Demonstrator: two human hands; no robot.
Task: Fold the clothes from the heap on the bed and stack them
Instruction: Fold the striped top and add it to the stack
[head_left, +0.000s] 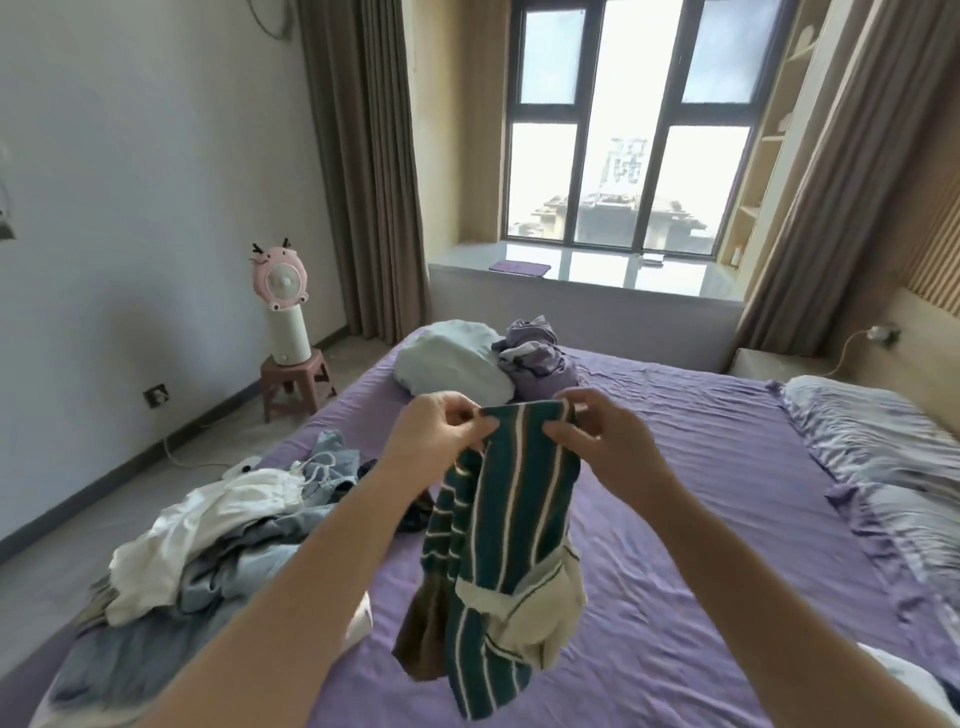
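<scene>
A dark green garment with white and brown stripes (511, 499) hangs in the air above the purple bed sheet (701, 519). My left hand (436, 431) pinches its top edge on the left. My right hand (602, 436) pinches the same edge on the right. Its cream collar part dangles at the bottom. The heap of clothes (208, 540), white and pale blue pieces, lies on the bed's left side, beside my left forearm.
A pale blue bundle (452, 364) and a crumpled purple cloth (540, 351) lie at the far end of the bed. Striped pillows (883, 457) are on the right. A pink fan (283, 301) on a stool stands by the left wall.
</scene>
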